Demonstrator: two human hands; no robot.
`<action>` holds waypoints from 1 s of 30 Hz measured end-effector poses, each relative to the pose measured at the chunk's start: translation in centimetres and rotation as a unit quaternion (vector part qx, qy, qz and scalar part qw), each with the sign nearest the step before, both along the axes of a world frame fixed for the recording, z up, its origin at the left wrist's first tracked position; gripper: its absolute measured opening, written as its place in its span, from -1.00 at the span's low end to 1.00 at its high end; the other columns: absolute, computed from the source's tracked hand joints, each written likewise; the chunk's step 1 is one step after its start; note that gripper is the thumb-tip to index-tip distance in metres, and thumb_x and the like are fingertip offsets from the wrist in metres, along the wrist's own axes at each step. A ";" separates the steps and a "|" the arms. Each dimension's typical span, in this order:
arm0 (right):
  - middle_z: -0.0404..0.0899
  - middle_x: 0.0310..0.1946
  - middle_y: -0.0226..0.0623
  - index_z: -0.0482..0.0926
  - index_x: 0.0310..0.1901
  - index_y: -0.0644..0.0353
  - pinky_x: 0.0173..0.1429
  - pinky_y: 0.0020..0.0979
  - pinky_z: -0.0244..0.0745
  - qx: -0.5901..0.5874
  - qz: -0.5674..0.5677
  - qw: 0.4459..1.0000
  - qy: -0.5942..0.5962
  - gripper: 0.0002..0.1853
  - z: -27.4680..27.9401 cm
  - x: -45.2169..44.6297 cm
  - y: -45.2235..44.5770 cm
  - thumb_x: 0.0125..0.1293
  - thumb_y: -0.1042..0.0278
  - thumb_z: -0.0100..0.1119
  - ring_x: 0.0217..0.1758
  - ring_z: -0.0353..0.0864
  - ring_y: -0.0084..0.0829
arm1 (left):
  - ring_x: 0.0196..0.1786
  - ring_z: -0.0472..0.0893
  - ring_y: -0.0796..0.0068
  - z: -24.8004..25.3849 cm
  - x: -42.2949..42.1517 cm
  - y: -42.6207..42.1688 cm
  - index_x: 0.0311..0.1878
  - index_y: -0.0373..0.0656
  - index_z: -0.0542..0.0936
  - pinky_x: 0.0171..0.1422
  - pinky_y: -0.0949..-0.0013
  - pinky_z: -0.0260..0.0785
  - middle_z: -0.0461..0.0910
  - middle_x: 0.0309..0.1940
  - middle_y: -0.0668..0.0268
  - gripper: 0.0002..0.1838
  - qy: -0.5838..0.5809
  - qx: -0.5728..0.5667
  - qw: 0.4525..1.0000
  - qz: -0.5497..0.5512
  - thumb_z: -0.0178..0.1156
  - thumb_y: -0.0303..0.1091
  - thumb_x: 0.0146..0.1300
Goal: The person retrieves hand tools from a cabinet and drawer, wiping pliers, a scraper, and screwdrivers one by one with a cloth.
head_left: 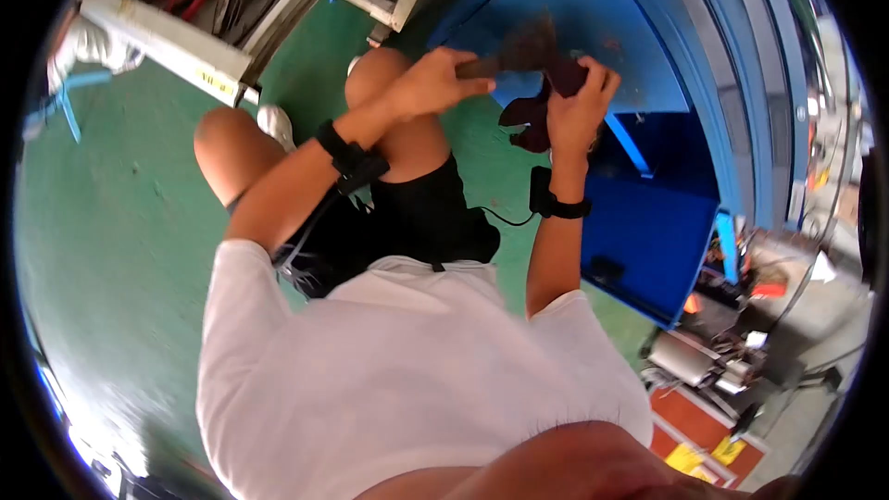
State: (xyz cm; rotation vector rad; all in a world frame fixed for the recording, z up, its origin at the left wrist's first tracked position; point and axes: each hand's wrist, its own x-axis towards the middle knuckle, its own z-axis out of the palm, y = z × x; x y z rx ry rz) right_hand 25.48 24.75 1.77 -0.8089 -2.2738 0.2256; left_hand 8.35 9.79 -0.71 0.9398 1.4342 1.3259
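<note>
My left hand (433,85) is closed around the handle of a brush (526,44) with dark, slightly blurred bristles. Pinched in my right hand (579,109) is a dark maroon cloth (530,118), whose loose end hangs down to the left. Part of the cloth lies against the bristle end of the brush. Both hands are in front of a blue metal panel (602,23), above my knees. How far the cloth wraps the bristles cannot be made out.
A blue cabinet with a low blue panel (639,241) stands at the right. A pale metal drawer (167,32) of red-handled tools and dark items is at upper left. Lower right holds machine parts and an orange-red case (690,421). The floor (120,222) is green.
</note>
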 end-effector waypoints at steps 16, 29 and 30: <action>0.44 0.04 -0.12 0.70 0.00 0.12 0.11 -0.16 0.54 0.084 0.107 0.989 0.054 -0.52 1.4 -7.6 -1.1 -0.05 0.62 0.44 0.03 0.57 -0.05 | -0.32 0.59 0.38 -2.9 -1.6 -0.1 -0.05 -0.31 0.65 -0.16 0.28 0.48 0.66 -0.37 0.17 -0.62 0.078 0.039 0.994 0.067 0.40 -0.24 0.15; 0.54 -0.02 -0.11 0.70 -0.03 0.14 0.11 -0.09 0.57 -0.004 0.116 0.992 -0.050 -0.55 0.1 -7.5 -2.3 -0.04 0.56 0.52 0.06 0.60 0.01 | -0.30 0.67 0.09 -2.9 -2.7 -0.7 -0.17 -0.25 0.62 -0.14 0.12 0.48 0.67 -0.40 0.05 -0.72 0.128 -0.010 0.991 0.039 0.28 -0.24 0.18; 0.54 -0.02 -0.11 0.70 -0.03 0.14 0.11 -0.09 0.57 -0.004 0.118 0.992 -0.049 -0.55 -0.1 -7.7 -1.5 -0.04 0.56 0.52 0.06 0.60 0.01 | -0.30 0.67 0.09 -3.0 -2.8 -0.7 -0.17 -0.25 0.62 -0.14 0.12 0.48 0.67 -0.40 0.05 -0.72 0.129 -0.010 0.991 0.040 0.28 -0.24 0.18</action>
